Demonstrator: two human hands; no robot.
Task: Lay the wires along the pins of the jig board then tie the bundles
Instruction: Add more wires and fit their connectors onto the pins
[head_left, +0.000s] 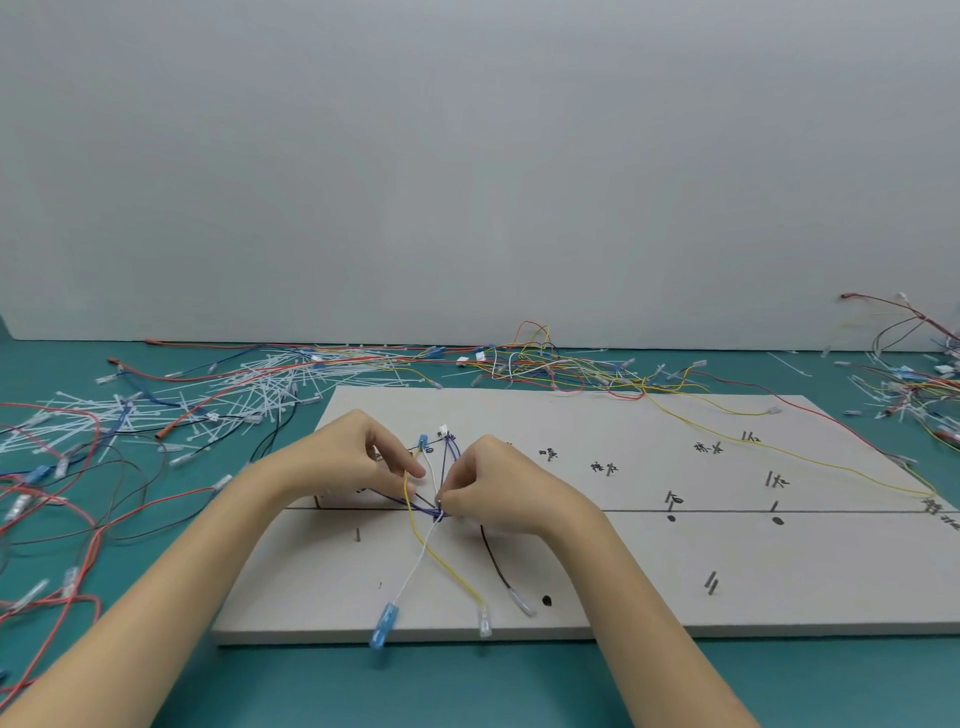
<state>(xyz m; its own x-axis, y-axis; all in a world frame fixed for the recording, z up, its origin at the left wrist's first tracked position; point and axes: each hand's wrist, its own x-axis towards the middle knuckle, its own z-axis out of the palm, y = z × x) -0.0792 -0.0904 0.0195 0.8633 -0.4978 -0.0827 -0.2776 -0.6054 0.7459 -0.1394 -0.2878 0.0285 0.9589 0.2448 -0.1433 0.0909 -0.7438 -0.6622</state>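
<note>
Jig board on table, cable ties left of it, loose wires behind, wire bundle on board's left half.

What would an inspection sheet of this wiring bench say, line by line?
Surface: teal table carrying a pale jig board.
Job's things: wire bundle crossing at one spot on the board; pins stand upright.
Clutter: loose white cable ties heaped far left.
Grips: left hand pinches the wires; right hand pinches at the crossing.
Cables: spare wires tangled along the back edge; a yellow wire trails across the board.
Surroundings: plain grey wall.
</note>
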